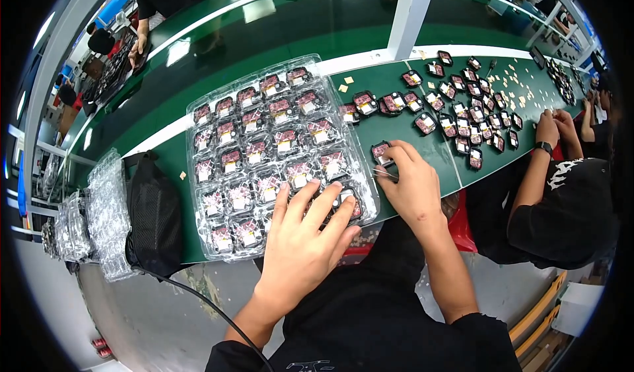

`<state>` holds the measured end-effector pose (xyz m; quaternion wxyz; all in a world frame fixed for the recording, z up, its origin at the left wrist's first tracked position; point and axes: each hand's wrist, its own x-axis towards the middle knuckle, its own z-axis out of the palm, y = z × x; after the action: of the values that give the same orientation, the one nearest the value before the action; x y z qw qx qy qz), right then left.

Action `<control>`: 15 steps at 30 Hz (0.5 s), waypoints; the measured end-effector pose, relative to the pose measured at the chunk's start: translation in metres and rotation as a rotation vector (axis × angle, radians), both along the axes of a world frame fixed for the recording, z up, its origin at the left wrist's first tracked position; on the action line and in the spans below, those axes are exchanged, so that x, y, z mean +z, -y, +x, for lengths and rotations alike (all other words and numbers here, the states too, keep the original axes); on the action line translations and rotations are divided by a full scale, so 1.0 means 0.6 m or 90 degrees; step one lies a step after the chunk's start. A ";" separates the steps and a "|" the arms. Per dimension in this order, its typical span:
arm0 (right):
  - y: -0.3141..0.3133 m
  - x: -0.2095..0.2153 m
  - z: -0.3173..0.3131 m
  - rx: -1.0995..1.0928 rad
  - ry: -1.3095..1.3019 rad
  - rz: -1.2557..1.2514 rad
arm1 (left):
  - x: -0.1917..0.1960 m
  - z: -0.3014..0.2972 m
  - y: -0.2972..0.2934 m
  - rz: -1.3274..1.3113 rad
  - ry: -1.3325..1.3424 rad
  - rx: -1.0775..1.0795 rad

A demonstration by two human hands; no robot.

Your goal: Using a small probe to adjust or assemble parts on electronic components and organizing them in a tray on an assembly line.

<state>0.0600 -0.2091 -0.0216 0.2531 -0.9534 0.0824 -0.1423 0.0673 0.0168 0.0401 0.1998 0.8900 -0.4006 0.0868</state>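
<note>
Resting palm down over the near right corner of a clear plastic tray [372, 197], our left grip [307, 240] was wide open, its fingers fanned and closed on nothing that we could see; what lay under the palm we could not tell. The tray lay flat on the green tabletop [188, 217], its compartments carrying small labelled black pieces [257, 149] in rows.

Our right grip [413, 184] was just beyond the tray's right edge, thumb and forefinger nearly together on a thin metal tool [383, 171] that looked like tweezers. Just beside those fingertips was a single black piece [381, 149]; whether they touched it, we could not tell. Farther right we had many loose pieces [476, 158] in a cluster, with pale scraps [349, 79] scattered around.

To our left stood a black bag [156, 210], next to stacked clear trays [111, 207], and a dark cable [198, 293] ran past our left forearm. At our right sat a co-worker [561, 207] in black.
</note>
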 end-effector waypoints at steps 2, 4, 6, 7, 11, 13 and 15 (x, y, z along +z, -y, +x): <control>0.003 -0.002 -0.009 -0.008 0.028 0.012 | 0.001 -0.001 0.000 0.004 0.000 0.003; 0.006 -0.004 -0.018 -0.022 0.078 0.081 | 0.001 -0.002 0.000 0.007 0.000 0.004; 0.005 0.013 -0.028 -0.016 0.115 0.105 | 0.001 -0.001 -0.002 0.008 -0.008 0.000; 0.004 0.025 -0.035 -0.010 0.151 0.129 | 0.006 -0.001 -0.002 0.008 -0.008 -0.001; -0.004 0.066 -0.078 0.073 0.228 0.234 | 0.019 -0.005 0.000 -0.110 0.033 0.014; -0.008 0.076 -0.095 0.164 0.253 0.302 | 0.020 -0.012 -0.004 -0.284 0.033 -0.021; -0.019 0.088 -0.108 0.232 0.261 0.350 | 0.019 -0.029 -0.002 -0.443 -0.188 -0.048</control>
<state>-0.0048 -0.1980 0.0310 0.5318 -0.8006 -0.1057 -0.2550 0.0499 0.0182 0.0517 0.5490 0.7563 -0.3465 0.0810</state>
